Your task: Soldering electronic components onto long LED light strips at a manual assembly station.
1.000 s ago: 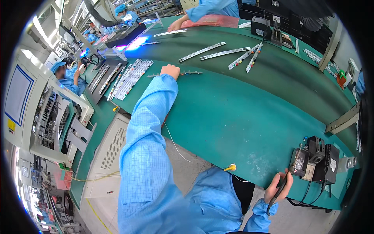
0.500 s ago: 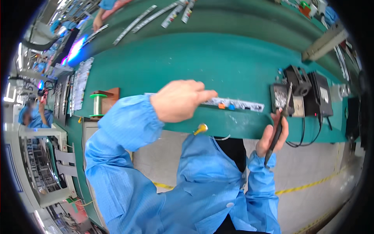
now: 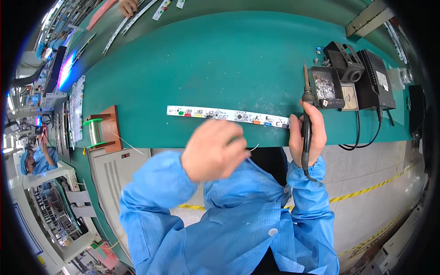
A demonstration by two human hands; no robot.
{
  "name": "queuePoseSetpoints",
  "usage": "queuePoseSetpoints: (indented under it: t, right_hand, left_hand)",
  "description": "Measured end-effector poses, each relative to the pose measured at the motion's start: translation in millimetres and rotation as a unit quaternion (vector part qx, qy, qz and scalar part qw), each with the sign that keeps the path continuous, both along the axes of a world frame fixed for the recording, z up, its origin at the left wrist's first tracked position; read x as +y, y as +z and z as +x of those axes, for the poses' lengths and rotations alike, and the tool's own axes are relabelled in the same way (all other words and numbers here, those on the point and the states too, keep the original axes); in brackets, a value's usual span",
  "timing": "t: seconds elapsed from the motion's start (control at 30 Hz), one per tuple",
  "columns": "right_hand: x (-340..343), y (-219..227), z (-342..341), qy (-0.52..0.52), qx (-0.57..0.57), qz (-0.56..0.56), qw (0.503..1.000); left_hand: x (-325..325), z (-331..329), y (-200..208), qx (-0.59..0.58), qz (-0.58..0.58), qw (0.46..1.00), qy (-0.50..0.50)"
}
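My right hand [image 3: 313, 137] is wrapped round a soldering iron [image 3: 307, 98], its metal tip pointing away from me. Right beside its fingers ends a narrow white circuit board strip [image 3: 224, 115] with small coloured parts, lying lengthwise on the green bench; whether they touch is unclear. My left hand [image 3: 215, 150] is over the bench's front edge, just below the strip, fingers curled and smeared by motion. A thin, pale wire [image 3: 254, 147] pokes out beside its fingertips; whether the hand grips it is hidden. At the left, a solder spool [image 3: 94, 133] sits on a brown wooden stand [image 3: 110, 123].
To the right are a black tray of solder scraps [image 3: 326, 85], a sponge [image 3: 349, 97], an iron holder [image 3: 343, 59] and a black soldering station [image 3: 376, 79]. Several board strips [image 3: 78, 110] lie far left. Another person's hand [image 3: 128, 7] works at the far bench.
My left hand has drawn back from above the board strip to the front edge, uncovering the strip and now covering a yellow piece. My right hand keeps the iron, its tip farther from me.
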State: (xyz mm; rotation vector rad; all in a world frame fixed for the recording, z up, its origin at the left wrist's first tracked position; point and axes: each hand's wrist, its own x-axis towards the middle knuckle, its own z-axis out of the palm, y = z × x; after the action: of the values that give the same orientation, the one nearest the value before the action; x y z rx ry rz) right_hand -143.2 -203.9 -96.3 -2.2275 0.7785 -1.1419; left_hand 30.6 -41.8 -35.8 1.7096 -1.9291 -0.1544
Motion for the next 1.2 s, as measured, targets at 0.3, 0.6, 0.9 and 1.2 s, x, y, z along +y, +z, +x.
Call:
queuePoseSetpoints:
  t: [0.3, 0.6, 0.9, 1.2]
  right_hand:
    - [1.4, -3.0, -3.0, 0.022, -0.018, 0.002, 1.0]
    - [43.8, 23.5, -42.2, 0.262, -0.184, 0.289, 0.902]
    - [-25.1, 40.8, -49.4, 0.212, -0.098, 0.229, 0.945]
    - [-60.7, 73.5, -33.2, 0.158, 0.022, 0.416, 0.895]
  left_hand:
    - [12.7, -29.0, -30.1, 0.01, -0.058, 0.998, 0.016]
    - [-12.6, -83.2, -18.1, 0.382, -0.096, 0.917, 0.065]
    - [-20.5, -70.2, -29.2, 0.32, -0.143, 0.92, 0.173]
    - [-39.7, -65.4, -46.1, 0.334, -0.106, 0.9, 0.26]
